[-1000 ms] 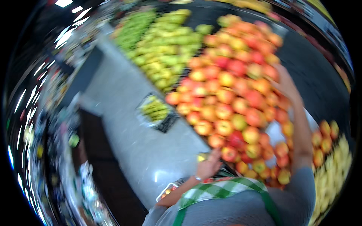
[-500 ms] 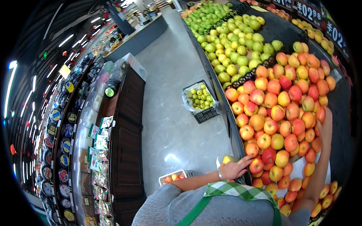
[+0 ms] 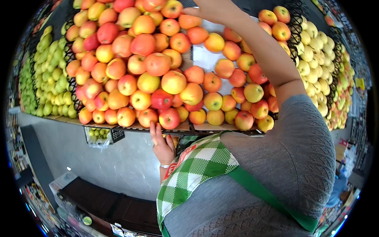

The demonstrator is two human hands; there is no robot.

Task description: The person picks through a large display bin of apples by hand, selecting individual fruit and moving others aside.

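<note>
Red and yellow apples (image 3: 173,82) lie heaped on a sloping display stand in front of me. My left hand (image 3: 164,148) rests at the stand's front edge with its fingers stretched out, touching or almost touching the lowest row of apples; nothing is in it. Across the apples' right part reaches my right arm. At the upper picture edge, my right hand (image 3: 211,8) is beside the upper apples; its thumb points left, and the other fingers are cut off from view. White paper (image 3: 207,59) shows between apples below this hand.
Black mesh dividers (image 3: 294,31) part the apples from pale yellow fruit (image 3: 314,51) on the right and green pears (image 3: 55,79) on the left. A black crate (image 3: 117,136) with green fruit stands on the floor. Dark wooden cabinets (image 3: 118,205) are at the lower left.
My view has swung round to face the apples squarely. My right hand has gone from the apples' far edge to the picture's top edge; the left stays at the stand's front edge.
</note>
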